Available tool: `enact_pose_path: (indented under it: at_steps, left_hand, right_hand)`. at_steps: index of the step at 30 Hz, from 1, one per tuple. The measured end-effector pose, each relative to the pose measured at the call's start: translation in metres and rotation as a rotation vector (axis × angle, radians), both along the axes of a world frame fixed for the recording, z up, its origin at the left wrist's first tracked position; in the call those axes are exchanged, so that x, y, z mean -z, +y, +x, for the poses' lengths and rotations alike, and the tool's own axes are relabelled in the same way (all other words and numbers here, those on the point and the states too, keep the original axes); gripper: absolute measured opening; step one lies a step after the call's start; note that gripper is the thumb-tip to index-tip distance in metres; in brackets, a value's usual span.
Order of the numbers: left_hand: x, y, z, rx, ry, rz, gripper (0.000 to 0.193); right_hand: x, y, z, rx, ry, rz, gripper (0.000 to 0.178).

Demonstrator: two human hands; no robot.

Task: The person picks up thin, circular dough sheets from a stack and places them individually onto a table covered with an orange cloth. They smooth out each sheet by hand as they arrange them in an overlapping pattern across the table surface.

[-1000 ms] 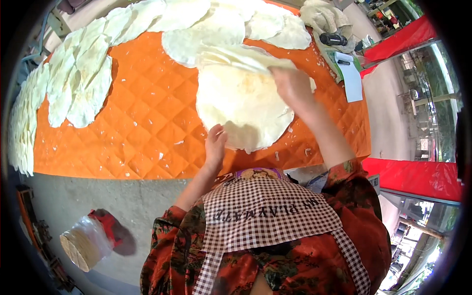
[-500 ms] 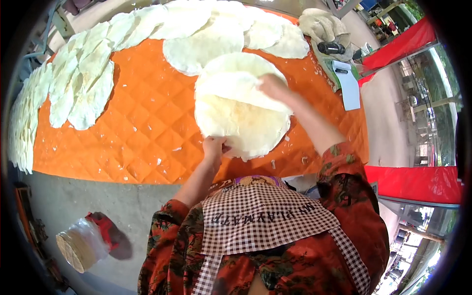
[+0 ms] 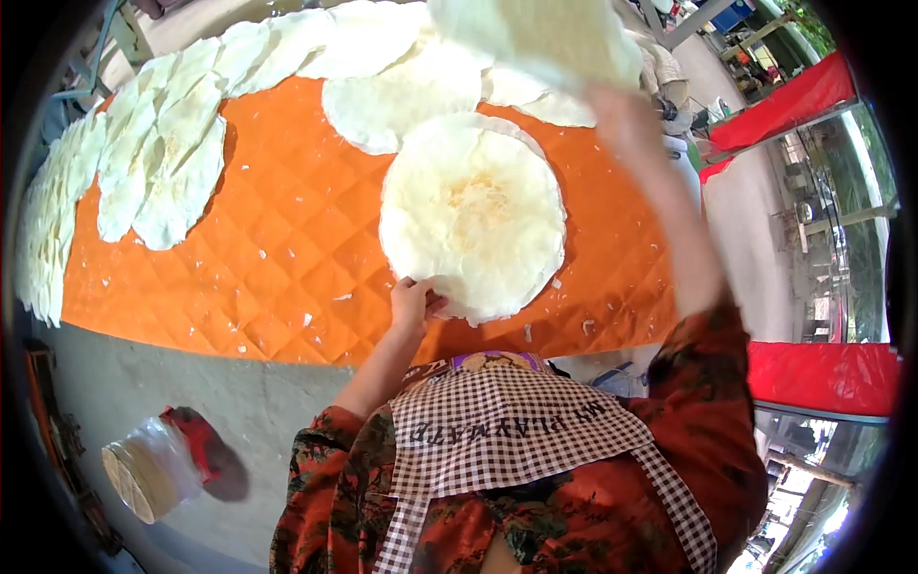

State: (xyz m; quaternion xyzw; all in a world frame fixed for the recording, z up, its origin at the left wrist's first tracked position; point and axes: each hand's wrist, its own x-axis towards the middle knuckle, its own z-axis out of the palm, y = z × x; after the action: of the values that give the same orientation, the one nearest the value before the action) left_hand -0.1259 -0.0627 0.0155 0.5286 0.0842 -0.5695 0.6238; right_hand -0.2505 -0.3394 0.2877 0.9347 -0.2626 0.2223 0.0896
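Note:
A stack of thin, pale, round sheets (image 3: 473, 215), like dried rice sheets, lies on the orange quilted cloth before me; its top sheet is browned in the middle. At the stack's near-left rim, my left hand (image 3: 413, 304) is closed with its fingertips pinching the edge. Up at the far right, my right hand (image 3: 617, 110), smeared by motion, grips the near edge of another thin round sheet (image 3: 545, 38). That lifted sheet is blurred too and covers part of the sheets behind it.
Overlapping pale sheets (image 3: 158, 143) line the far and left sides of the orange cloth (image 3: 287, 220). White flakes are scattered over it. A beige cloth (image 3: 669, 72) lies at the far right corner. On the floor at left stands a bagged round bundle (image 3: 143, 474) beside a red bag (image 3: 191, 445).
My right hand has peeled the top sheet off the stack and carried it up, away and to the right. The browned sheet beneath now shows whole. My left hand stays at the stack's near rim.

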Motion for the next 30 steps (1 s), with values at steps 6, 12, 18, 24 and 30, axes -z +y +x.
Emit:
enact_pose_path:
  at_steps: [6, 12, 18, 24, 30]
  left_hand:
    - [0.000, 0.002, 0.002, 0.118, 0.035, -0.071, 0.022]
    - [0.001, 0.004, 0.006, 0.138, 0.076, -0.091, 0.026]
    - [-0.002, -0.002, 0.006, 0.091, 0.180, -0.187, 0.030]
    - [-0.010, 0.000, 0.005, 0.078, 0.219, -0.226, 0.029]
    - [-0.015, 0.001, 0.002, 0.053, 0.303, -0.345, 0.026]
  right_hand:
    - [0.223, 0.125, -0.032, -0.156, -0.042, 0.286, 0.021]
    - [0.217, 0.148, -0.033, -0.118, -0.037, 0.246, 0.011]
    - [0.229, 0.158, -0.048, -0.199, 0.060, 0.263, 0.021]
    - [0.222, 0.170, -0.055, -0.200, 0.158, 0.290, 0.039]
    - [0.235, 0.164, -0.050, -0.114, -0.031, 0.304, 0.040]
